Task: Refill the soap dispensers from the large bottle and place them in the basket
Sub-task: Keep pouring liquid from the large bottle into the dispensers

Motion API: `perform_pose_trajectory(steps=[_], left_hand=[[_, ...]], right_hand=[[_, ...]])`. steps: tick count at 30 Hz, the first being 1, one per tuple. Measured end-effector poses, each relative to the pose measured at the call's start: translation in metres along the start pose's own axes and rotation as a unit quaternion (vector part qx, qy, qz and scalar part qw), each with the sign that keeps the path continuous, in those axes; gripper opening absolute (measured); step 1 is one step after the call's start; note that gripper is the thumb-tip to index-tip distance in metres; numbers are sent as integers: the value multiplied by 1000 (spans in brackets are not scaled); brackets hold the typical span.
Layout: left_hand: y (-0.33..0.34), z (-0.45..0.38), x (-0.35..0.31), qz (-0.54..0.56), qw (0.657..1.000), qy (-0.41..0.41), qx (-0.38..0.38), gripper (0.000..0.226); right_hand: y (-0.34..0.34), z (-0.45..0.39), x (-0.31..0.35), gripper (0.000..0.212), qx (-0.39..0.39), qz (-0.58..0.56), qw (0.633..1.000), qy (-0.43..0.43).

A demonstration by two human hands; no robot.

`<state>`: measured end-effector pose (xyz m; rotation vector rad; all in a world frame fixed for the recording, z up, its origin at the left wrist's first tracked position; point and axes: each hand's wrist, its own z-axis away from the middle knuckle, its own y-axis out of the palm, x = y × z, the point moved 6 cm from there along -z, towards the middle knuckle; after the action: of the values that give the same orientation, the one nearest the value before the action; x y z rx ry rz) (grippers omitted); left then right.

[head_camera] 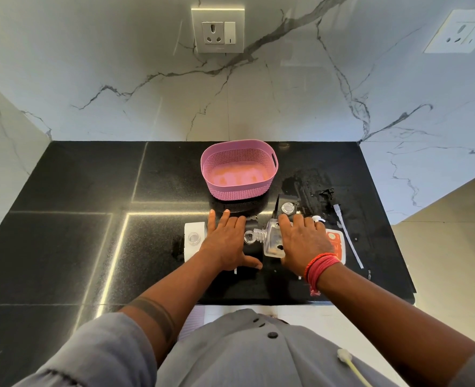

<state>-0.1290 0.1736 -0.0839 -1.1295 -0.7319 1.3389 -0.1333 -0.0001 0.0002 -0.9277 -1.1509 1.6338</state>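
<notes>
The large clear bottle (pixel 272 238) lies on its side on the black counter, its open neck (pixel 249 236) pointing left and an orange label (pixel 337 244) at its base. My right hand (pixel 303 244) lies over it, fingers along the top and thumb at the near side. My left hand (pixel 226 243) rests flat with fingers spread, partly over a white dispenser (pixel 193 238) with an open neck and a black object (pixel 251 248) beside it. A black dispenser (pixel 287 208), uncapped, stands behind the bottle. The pink basket (pixel 239 170) at the back holds nothing.
A black pump head (pixel 327 192) and a white pump with a long tube (pixel 347 238) lie to the right, amid wet smears on the counter (pixel 306 182). Another white pump head (pixel 318 219) shows by my right fingers. Marble walls enclose the back and both sides.
</notes>
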Motion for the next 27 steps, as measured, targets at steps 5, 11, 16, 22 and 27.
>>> perform_pose_trajectory(steps=[5, 11, 16, 22, 27], left_hand=[[0, -1, 0, -4, 1000, 1, -1, 138], [0, -1, 0, -4, 1000, 2, -1, 139], [-2, 0, -1, -3, 1000, 0, 3, 138], [-3, 2, -2, -1, 1000, -1, 5, 137], [-3, 1, -2, -1, 1000, -1, 7, 138]], right_hand=[[0, 0, 0, 76, -2, 2, 1000, 1], [0, 0, 0, 76, -1, 4, 1000, 2], [1, 0, 1, 74, -3, 5, 1000, 4], [1, 0, 1, 74, -2, 7, 1000, 7], [0, 0, 1, 71, -7, 14, 1000, 7]])
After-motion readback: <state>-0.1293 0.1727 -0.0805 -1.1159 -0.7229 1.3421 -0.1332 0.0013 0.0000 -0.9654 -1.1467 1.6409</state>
